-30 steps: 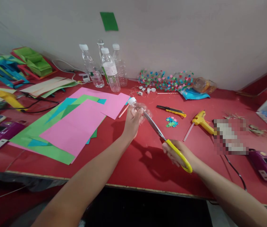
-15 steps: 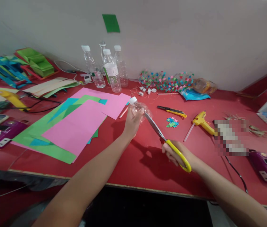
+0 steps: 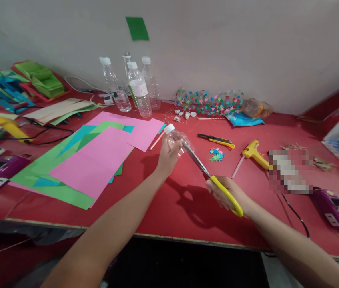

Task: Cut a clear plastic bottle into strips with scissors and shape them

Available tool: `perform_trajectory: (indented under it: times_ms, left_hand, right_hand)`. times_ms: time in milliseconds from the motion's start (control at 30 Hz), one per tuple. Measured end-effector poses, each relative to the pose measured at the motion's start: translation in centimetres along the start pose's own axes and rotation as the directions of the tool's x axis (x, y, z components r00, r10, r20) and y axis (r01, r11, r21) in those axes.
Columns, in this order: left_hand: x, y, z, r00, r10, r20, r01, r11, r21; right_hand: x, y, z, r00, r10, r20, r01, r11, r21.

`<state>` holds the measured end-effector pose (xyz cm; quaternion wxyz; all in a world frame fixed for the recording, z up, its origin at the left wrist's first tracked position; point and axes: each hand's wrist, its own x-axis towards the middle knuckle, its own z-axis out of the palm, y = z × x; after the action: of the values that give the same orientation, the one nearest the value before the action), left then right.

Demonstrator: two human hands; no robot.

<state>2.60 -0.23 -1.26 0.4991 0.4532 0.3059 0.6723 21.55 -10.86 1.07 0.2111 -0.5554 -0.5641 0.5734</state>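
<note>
My left hand is closed around a clear plastic bottle top with a white cap, held above the red table. My right hand grips the yellow handles of a pair of scissors. The blades point up and left and meet the cut edge of the bottle piece beside my left fingers. Whether the blade tips are inside the plastic is hard to see. Right of the blades lie a small heap of coloured paper stars and a yellow box cutter.
Pink paper and green sheets lie left. Several capped bottles stand at the wall, near a star-covered bottle on its side. A yellow glue gun and purple power strip with a cord are right. The table's front edge is close.
The view has shifted slightly. The scissor handles have come closer together and the blades have narrowed at the bottle piece; both hands keep their hold.
</note>
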Motion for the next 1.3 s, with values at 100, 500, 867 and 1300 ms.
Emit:
perform_trajectory:
  times_ms: [100, 500, 867, 1300]
  left_hand:
    - [0.0, 0.2, 0.1, 1.000, 0.024, 0.011, -0.024, 1.000, 0.008]
    - [-0.4, 0.2, 0.3, 0.994, 0.014, 0.110, -0.019, 0.999, 0.045]
    - [0.0, -0.3, -0.3, 0.977, 0.082, 0.197, -0.103, 0.990, 0.099]
    - [0.4, -1.5, -1.2, 0.957, 0.150, 0.248, -0.197, 0.964, 0.179]
  right_hand:
    - [0.2, 0.3, -0.1, 0.999, -0.046, 0.028, 0.046, 0.999, -0.015]
    - [-0.1, 0.3, 0.0, 0.997, -0.066, 0.046, 0.065, 0.998, 0.018]
    - [0.4, 0.0, 0.0, 0.999, -0.033, 0.019, 0.033, 0.999, 0.003]
    - [0.1, -0.3, 0.0, 0.999, 0.031, -0.033, -0.031, 0.999, -0.015]
